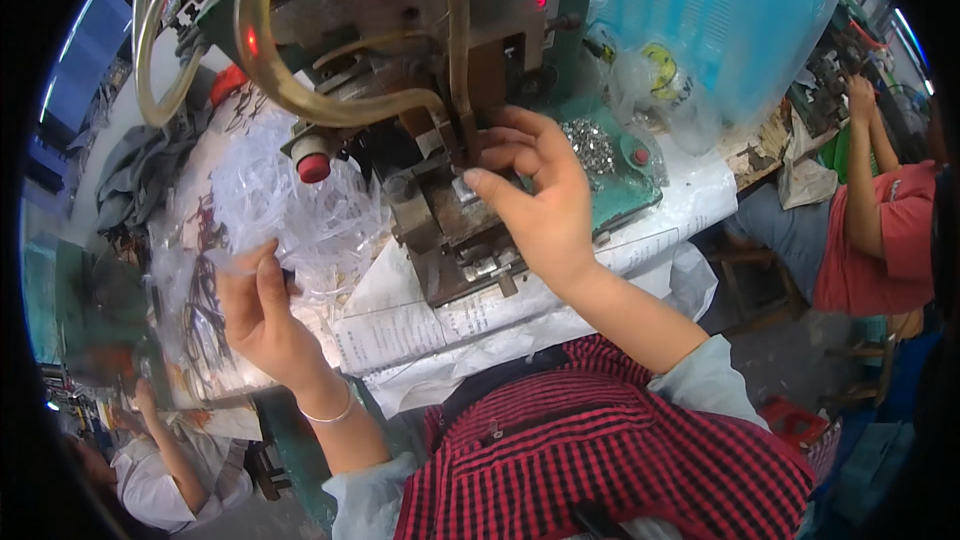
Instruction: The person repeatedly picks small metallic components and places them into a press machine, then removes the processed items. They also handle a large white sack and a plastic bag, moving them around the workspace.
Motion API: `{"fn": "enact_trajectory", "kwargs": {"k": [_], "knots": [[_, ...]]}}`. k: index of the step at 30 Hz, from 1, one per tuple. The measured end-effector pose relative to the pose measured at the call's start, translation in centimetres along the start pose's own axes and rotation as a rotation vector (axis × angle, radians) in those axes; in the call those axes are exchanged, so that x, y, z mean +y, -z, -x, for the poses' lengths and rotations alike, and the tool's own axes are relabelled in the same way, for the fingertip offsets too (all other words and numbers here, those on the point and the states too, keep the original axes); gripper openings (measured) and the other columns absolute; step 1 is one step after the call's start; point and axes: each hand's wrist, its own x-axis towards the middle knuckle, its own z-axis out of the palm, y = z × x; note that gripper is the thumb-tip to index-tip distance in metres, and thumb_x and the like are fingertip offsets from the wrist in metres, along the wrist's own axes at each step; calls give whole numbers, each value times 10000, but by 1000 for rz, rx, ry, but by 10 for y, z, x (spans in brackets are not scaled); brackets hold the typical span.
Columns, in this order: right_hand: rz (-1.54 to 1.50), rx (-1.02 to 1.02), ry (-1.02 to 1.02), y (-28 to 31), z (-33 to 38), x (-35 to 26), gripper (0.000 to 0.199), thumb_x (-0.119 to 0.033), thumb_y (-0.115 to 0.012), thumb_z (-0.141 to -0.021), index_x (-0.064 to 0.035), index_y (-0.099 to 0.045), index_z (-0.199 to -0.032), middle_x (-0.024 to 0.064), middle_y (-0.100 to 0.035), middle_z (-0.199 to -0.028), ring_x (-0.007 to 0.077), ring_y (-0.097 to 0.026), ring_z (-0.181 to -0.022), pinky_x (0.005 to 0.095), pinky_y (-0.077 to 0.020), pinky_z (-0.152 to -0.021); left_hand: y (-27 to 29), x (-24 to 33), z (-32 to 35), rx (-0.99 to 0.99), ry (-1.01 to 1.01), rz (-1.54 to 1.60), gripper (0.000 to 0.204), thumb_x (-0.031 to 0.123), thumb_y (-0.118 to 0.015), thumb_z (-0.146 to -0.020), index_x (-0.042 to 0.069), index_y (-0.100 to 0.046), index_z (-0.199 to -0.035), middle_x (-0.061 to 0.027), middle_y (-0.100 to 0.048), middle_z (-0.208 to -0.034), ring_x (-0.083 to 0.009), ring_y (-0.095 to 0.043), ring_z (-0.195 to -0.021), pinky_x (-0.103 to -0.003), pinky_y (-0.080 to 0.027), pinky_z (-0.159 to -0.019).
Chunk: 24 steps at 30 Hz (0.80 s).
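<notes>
Head view shows a metal press machine (440, 190) on the paper-covered counter (420, 325), its top cut off. At the counter's left edge lies a heap of clear plastic pieces (290, 195). Right hand (540, 210) spreads fingers at the die; any part there is hidden. Left hand (262, 315) pinches a clear plastic piece (228, 260).

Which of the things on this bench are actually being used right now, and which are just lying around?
In use:
- left hand pinching a clear plastic piece
- heap of clear plastic pieces
- right hand at the press machine
- small metal parts in the green tray

Lying about:
- grey cloth
- blue crate
- printed paper sheets
</notes>
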Motion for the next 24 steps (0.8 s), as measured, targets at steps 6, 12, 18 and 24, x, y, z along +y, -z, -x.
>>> {"fn": "enact_trajectory", "kwargs": {"k": [6, 12, 18, 24], "knots": [[48, 44, 43, -4, 0, 1, 560, -3, -770, -823, 6, -544, -1336, 115, -728, -998, 181, -663, -1075, 322, -481, -968, -68, 46, -33, -222, -287, 208, 22, -75, -660, -952, -93, -666, -940, -186, -734, -949, -161, -699, -696, -235, -557, -607], [331, 78, 228, 2, -8, 0, 639, -12, -799, -767, 13, -545, -1353, 97, -723, -925, 241, -681, -919, 355, -503, -867, -75, 48, -34, -176, -190, 244, 69, -63, -699, -940, -94, -650, -902, -182, -741, -963, -155, -707, -691, -230, -572, -627], [-434, -90, -427, 16, 1, -50, 667, 51, -704, -830, 55, -476, -1457, 108, -699, -1079, 188, -652, -1013, 300, -483, -966, -66, 46, -18, -253, -283, 141, 31, -52, -725, -907, -33, -704, -918, -136, -760, -956, -171, -720, -735, -238, -549, -644], [480, -32, -88, 85, 2, 6, 418, 6, -653, -894, 15, -641, -1311, 127, -718, -1210, 230, -671, -1148, 349, -498, -1008, -100, 31, 31, -465, -865, -138, 209, 29, -826, -767, 50, -754, -962, -95, -764, -934, -164, -684, -668, -264, -502, -553]]}}
